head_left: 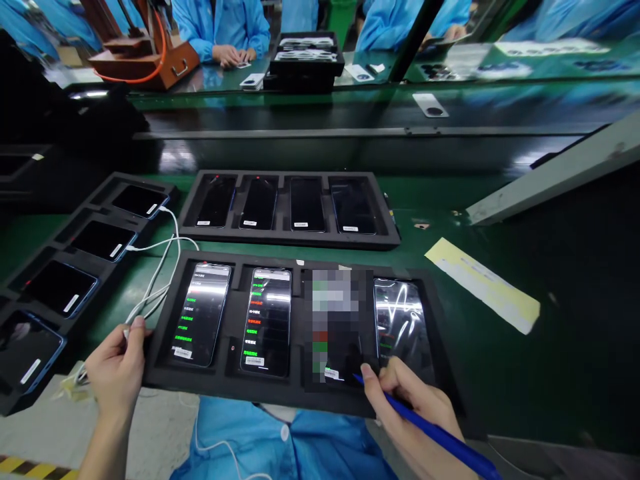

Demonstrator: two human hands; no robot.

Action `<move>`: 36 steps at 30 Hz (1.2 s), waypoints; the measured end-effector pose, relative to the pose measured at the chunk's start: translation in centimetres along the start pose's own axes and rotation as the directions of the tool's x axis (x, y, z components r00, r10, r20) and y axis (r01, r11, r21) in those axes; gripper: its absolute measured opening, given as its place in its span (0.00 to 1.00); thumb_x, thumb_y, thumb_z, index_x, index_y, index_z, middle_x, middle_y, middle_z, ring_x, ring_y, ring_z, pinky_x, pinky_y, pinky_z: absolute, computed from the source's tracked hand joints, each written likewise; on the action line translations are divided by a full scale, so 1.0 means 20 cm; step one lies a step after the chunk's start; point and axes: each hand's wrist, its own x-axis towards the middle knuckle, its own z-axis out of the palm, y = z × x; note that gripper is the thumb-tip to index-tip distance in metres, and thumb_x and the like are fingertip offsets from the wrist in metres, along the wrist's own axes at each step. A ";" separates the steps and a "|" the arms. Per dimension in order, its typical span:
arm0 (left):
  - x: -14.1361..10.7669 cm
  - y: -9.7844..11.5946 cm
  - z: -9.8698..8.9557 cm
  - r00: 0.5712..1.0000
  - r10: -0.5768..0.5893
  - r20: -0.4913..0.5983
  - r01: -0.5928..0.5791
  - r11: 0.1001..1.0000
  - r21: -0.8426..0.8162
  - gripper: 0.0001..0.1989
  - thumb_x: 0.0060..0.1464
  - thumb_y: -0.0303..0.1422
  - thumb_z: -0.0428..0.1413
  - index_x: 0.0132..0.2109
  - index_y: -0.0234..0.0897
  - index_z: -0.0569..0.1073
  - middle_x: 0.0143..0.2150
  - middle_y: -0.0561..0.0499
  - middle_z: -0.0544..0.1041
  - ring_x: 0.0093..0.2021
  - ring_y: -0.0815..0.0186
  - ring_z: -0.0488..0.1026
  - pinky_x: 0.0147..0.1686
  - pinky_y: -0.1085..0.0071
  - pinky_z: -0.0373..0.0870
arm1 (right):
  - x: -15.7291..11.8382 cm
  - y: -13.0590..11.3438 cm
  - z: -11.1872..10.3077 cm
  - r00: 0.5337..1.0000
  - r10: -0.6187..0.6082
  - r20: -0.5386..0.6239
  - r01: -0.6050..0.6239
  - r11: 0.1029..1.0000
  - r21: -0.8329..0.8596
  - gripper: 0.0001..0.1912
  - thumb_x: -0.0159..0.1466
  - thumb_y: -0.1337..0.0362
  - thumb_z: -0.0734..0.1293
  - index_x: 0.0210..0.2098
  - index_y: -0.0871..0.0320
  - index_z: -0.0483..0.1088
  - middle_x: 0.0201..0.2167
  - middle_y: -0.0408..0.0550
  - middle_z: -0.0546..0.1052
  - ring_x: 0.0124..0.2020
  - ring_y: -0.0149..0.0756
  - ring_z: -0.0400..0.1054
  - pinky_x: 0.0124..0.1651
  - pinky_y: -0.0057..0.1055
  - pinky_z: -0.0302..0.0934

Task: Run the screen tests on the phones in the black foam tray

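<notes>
While its tip rests on the lower edge of the third phone (336, 327) in the near tray (300, 390), the blue pen (430, 430) is pinched in the right hand (407, 407), fingers closed around it. At the tray's left corner the left hand (116, 370) grips the rim, fingers curled, beside white cables (160, 267). Two more phone trays (287, 237) lie beyond and to the left.

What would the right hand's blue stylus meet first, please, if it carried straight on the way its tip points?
The right hand aims the blue stylus up and left; its tip already sits at the lower edge of the third phone in the near tray, so probably that screen, though contact is unclear.
</notes>
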 end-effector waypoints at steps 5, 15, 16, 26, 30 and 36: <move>0.00 0.00 0.01 1.000 0.019 0.015 -0.019 1.000 -0.021 0.22 0.56 0.52 0.60 0.27 0.37 0.76 0.19 0.57 0.61 0.22 0.69 0.58 0.23 0.69 0.52 | -0.01 -0.03 0.01 1.000 0.002 -0.020 -0.002 1.000 0.013 0.25 0.72 0.56 0.70 0.25 0.54 0.55 0.21 0.36 0.56 0.19 0.26 0.53 0.23 0.25 0.54; -0.01 0.04 0.00 0.993 0.115 0.028 -0.113 0.992 -0.064 0.22 0.58 0.47 0.59 0.23 0.36 0.74 0.18 0.56 0.61 0.21 0.71 0.57 0.23 0.72 0.54 | 0.00 -0.27 0.37 0.989 -0.144 0.029 0.142 0.988 0.060 0.15 0.76 0.57 0.66 0.32 0.53 0.65 0.24 0.40 0.68 0.24 0.31 0.60 0.29 0.31 0.56; -0.02 0.04 0.00 0.992 0.120 0.030 -0.118 0.991 -0.067 0.22 0.58 0.47 0.59 0.23 0.36 0.74 0.18 0.56 0.61 0.21 0.71 0.57 0.23 0.72 0.54 | 0.01 -0.28 0.39 0.985 -0.167 0.037 0.165 0.985 0.049 0.16 0.75 0.59 0.66 0.31 0.52 0.62 0.24 0.39 0.66 0.24 0.31 0.58 0.29 0.31 0.55; -0.03 0.01 0.00 0.991 0.125 0.042 -0.122 0.989 -0.083 0.22 0.61 0.44 0.59 0.23 0.37 0.72 0.18 0.56 0.61 0.21 0.71 0.56 0.23 0.72 0.54 | 0.02 -0.24 0.43 0.979 -0.184 0.082 0.179 0.982 0.063 0.19 0.75 0.61 0.65 0.30 0.53 0.55 0.25 0.38 0.58 0.24 0.29 0.54 0.29 0.31 0.51; -0.03 0.02 0.00 0.991 0.123 0.048 -0.118 0.989 -0.085 0.22 0.61 0.44 0.59 0.23 0.37 0.72 0.19 0.55 0.65 0.21 0.71 0.58 0.23 0.72 0.55 | 0.02 -0.24 0.42 0.984 -0.154 0.085 0.150 0.987 0.053 0.19 0.75 0.60 0.65 0.29 0.53 0.56 0.25 0.39 0.61 0.23 0.29 0.54 0.27 0.30 0.51; -0.02 0.02 0.01 0.990 0.130 0.051 -0.126 0.989 -0.081 0.22 0.61 0.44 0.59 0.22 0.38 0.69 0.18 0.56 0.62 0.21 0.71 0.57 0.23 0.72 0.54 | 0.02 -0.30 0.41 0.981 -0.166 0.098 0.160 0.985 0.066 0.20 0.76 0.60 0.65 0.28 0.53 0.55 0.24 0.38 0.58 0.23 0.29 0.54 0.27 0.31 0.50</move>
